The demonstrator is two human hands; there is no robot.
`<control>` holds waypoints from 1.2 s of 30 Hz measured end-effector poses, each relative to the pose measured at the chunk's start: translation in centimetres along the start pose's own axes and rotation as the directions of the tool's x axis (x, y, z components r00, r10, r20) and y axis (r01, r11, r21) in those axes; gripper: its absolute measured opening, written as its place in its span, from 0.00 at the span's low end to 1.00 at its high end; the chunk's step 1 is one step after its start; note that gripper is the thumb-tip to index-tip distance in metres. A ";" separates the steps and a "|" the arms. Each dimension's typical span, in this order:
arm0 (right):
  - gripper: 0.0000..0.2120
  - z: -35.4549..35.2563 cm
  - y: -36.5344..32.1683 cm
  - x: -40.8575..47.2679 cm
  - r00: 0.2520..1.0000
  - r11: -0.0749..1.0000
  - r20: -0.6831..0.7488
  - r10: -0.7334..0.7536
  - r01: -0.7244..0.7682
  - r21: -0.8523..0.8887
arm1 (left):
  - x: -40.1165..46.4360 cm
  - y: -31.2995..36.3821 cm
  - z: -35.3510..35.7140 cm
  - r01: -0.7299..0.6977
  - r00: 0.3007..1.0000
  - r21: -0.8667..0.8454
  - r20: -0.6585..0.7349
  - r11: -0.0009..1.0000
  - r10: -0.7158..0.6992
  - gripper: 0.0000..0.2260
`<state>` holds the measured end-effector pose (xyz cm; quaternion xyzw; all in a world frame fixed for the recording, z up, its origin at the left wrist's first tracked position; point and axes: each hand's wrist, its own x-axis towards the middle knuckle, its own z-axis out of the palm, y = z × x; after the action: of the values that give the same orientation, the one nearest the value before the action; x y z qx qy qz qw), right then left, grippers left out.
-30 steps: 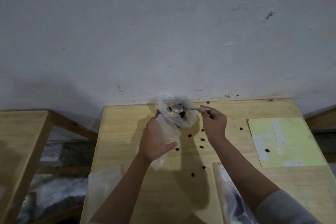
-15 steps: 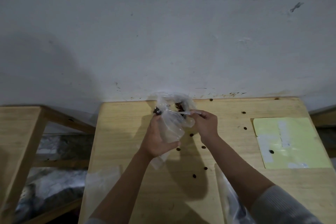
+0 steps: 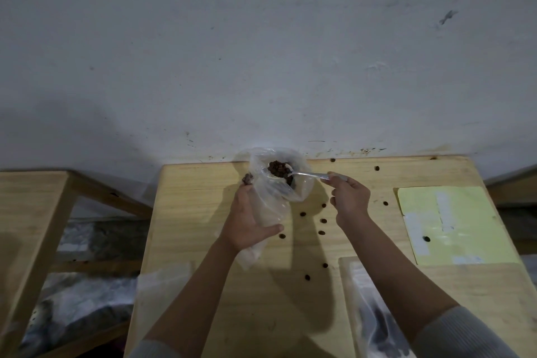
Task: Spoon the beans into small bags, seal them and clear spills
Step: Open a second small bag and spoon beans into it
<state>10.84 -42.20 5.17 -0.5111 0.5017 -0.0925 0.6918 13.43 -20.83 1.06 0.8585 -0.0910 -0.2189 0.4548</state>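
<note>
One heaped spoon (image 3: 293, 174) of beans (image 3: 278, 168) is now lifting from the source bag (image 3: 299, 186). The right hand (image 3: 350, 197) is pinching its handle; the left hand (image 3: 247, 224) is gripping a small bag (image 3: 270, 206), awaiting filling.

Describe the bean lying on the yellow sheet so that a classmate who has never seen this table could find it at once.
Start at the wooden table and go to the pale yellow sheet on its right side. Near that sheet's lower left part lies one dark bean. Every other loose bean lies on bare wood; this one alone rests on the yellow sheet.
</note>
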 end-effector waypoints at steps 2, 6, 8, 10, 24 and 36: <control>0.03 -0.9 -0.5 -0.3 0.999 0.999 -0.004 -0.035 0.035 0.011 | -0.3 0.1 0.0 -0.016 1.000 0.041 -0.024 0.999 0.017 0.53; 0.04 -2.7 -1.2 -1.5 0.995 0.995 0.006 -0.103 0.103 -0.006 | -1.4 0.8 -0.2 -0.021 0.993 0.120 -0.116 0.993 0.035 0.54; 0.03 -3.3 -1.4 -2.2 0.991 0.991 0.018 -0.134 0.135 -0.024 | -1.6 1.0 -0.1 0.003 0.986 0.206 -0.162 0.979 0.031 0.52; 0.04 -3.8 -1.3 -3.0 0.989 0.989 0.026 -0.147 0.147 -0.022 | -1.9 1.3 0.0 0.019 0.979 0.286 -0.199 0.958 0.040 0.51; 0.06 -6.0 -0.6 -8.1 0.857 0.871 0.256 -0.447 0.482 -0.094 | -4.7 3.3 0.8 0.008 0.973 0.286 -0.224 0.958 0.059 0.50; 0.05 -3.9 0.0 -5.5 0.951 0.944 0.028 -0.307 0.308 -0.117 | -7.7 1.9 0.1 0.013 0.939 0.086 -0.344 0.996 0.017 0.50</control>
<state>5.13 -41.07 8.56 -0.6240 0.4174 -0.1666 0.6393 6.63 -19.21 4.81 0.9023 -0.0203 -0.0610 0.4263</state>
